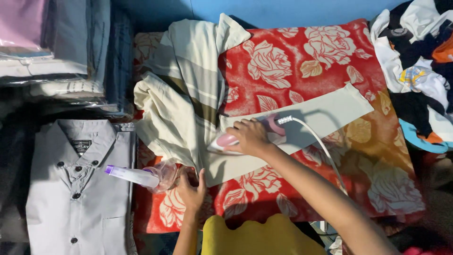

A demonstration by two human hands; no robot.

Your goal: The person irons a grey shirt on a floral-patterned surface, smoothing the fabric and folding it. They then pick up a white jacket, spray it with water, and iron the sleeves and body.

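Near edge: I am leaning over in my yellow garment [257, 236], both forearms reaching out over the red floral blanket [330, 61].
Left hand: my left hand [191, 189] is lying flat, fingers spread apart and gripping nothing, pressing the near edge of the cream cloth just beside a crumpled clear plastic wrapper [165, 172].
Spray bottle: a white spray bottle with a purple cap [132, 174] is lying on its side just left of that hand, partly over the folded grey shirt [78, 189].
Right hand: my right hand [250, 137] is closing its fingers around the handle of the pink-and-white electric iron [231, 140], which is sitting sole-down on the cloth near the middle of the blanket, tip pointing left.
Iron handling: I judge it rigid, fairly heavy and hot underneath, so the top handle is the only place to take hold; its white cord [321, 144] is trailing right and could drag.
Cloth: the cream striped garment [188, 94] is soft, light and limp, bunching on the left while one flat strip is stretching right; it will slide unless pinned.
Far left: folded clothes in clear bags [52, 47] are stacked up.
Far right: a heap of mixed clothes [420, 71] is piling up.
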